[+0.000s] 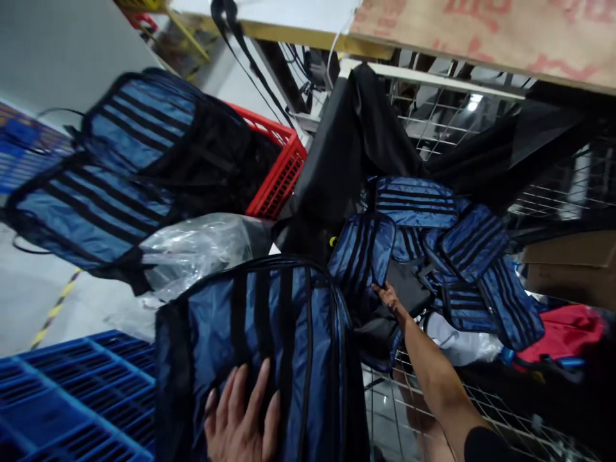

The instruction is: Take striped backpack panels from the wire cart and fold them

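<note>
A large blue backpack with black stripes (308, 359) stands in front of me at the bottom of the view. My left hand (242, 410) lies on its front with the fingers stretched out. Farther right, my right hand (389, 298) reaches into a wire cage and pinches the lower corner of a small blue pouch with black stripes (362, 251). Several similar pouches (416, 200) are piled beside and behind it, and a dark grey piece (409, 285) lies just past my fingers.
More blue backpacks (96, 205) lie at the left against a red crate (276, 167), near a clear plastic bag (202, 247). A blue grid pallet (77, 398) is at lower left. Red cloth (561, 333) and a cardboard box (570, 263) sit at right; a table edge (481, 38) overhangs the back.
</note>
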Motion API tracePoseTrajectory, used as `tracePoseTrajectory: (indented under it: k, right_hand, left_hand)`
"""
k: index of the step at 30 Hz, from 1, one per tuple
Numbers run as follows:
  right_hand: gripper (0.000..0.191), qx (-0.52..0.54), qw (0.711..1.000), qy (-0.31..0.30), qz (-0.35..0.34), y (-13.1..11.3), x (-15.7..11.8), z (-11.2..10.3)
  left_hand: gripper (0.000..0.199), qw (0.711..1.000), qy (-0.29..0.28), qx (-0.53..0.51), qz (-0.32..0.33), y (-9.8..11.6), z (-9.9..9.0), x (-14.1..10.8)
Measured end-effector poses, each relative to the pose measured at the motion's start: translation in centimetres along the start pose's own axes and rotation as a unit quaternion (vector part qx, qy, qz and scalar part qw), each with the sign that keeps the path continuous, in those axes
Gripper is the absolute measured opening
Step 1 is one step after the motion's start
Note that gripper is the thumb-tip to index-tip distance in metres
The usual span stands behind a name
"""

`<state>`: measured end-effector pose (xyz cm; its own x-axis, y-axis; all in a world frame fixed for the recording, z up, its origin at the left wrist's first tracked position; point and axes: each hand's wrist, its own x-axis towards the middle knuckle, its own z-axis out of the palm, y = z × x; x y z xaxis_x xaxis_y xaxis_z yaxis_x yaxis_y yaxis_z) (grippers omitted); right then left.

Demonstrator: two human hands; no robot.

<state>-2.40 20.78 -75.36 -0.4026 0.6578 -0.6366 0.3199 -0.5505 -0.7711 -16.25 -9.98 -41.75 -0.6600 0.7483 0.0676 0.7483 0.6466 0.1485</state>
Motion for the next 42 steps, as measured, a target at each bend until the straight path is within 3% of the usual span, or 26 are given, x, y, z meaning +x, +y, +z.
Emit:
tracePoseTrajectory:
  k: [2,5,11,16,20,22,23,26,29,31,32,33,37,40,42]
  right_hand:
    - [0.037,0.004,1.0,-0.003,-0.003,-2.9,-1.4,0.1]
    - [0.047,0.001,0.999,0.027,-0.027,-8.7,-5.1,-2.2]
    - [0.058,0.033,0.99,0.112,-0.081,-22.6,-16.5,-12.1]
    - [0.055,0.115,0.971,0.198,-0.073,-32.0,-26.5,-20.2]
    - [0.043,0.209,0.954,0.212,-0.033,-36.1,-33.4,-23.7]
    - [0.038,0.292,0.936,0.195,0.01,-36.8,-36.4,-24.1]
    - [0.036,0.33,0.926,0.183,0.03,-36.8,-37.8,-24.0]
    - [0.035,0.371,0.915,0.145,0.064,-36.0,-41.5,-22.8]
    - [0.035,0.364,0.921,0.106,0.086,-34.7,-44.4,-21.3]
    - [0.037,0.344,0.931,0.084,0.091,-33.8,-45.9,-20.7]
    - [0.039,0.328,0.938,0.072,0.091,-33.3,-46.5,-20.4]
    - [0.042,0.305,0.946,0.061,0.09,-32.9,-47.0,-20.3]
    - [0.061,0.185,0.978,0.079,0.063,-31.9,-48.1,-20.0]
    - [0.066,0.163,0.978,0.131,0.019,-32.5,-48.9,-20.3]
    - [0.066,0.174,0.977,0.12,-0.013,-33.9,-49.9,-20.7]
  left_hand:
    - [0.075,1.0,0.006,-0.002,0.004,0.0,0.1,0.4]
    - [0.072,1.0,0.009,-0.007,0.003,0.1,0.1,0.7]
    - [0.055,1.0,-0.019,-0.012,-0.021,1.2,-1.1,1.3]
    - [0.058,0.994,-0.044,-0.075,-0.061,2.9,-4.5,2.2]
    - [0.061,0.963,-0.033,-0.234,-0.126,8.0,-8.9,3.1]
    - [0.058,0.91,-0.089,-0.38,-0.137,12.4,-11.9,3.5]
    - [0.057,0.87,-0.132,-0.456,-0.137,14.9,-13.5,3.8]
    - [0.059,0.711,-0.241,-0.647,-0.137,22.5,-18.6,4.5]
    - [0.058,0.549,-0.282,-0.771,-0.156,28.2,-22.9,5.3]
    - [0.055,0.495,-0.272,-0.808,-0.169,30.3,-24.9,5.5]
    - [0.054,0.494,-0.259,-0.813,-0.166,31.0,-25.7,5.5]
    - [0.053,0.51,-0.247,-0.81,-0.152,31.5,-26.4,5.3]
    - [0.042,0.637,-0.249,-0.73,0.011,32.5,-27.7,3.7]
    - [0.032,0.731,-0.259,-0.612,0.156,33.3,-27.4,2.1]
    - [0.023,0.769,-0.252,-0.526,0.261,33.7,-26.9,1.0]
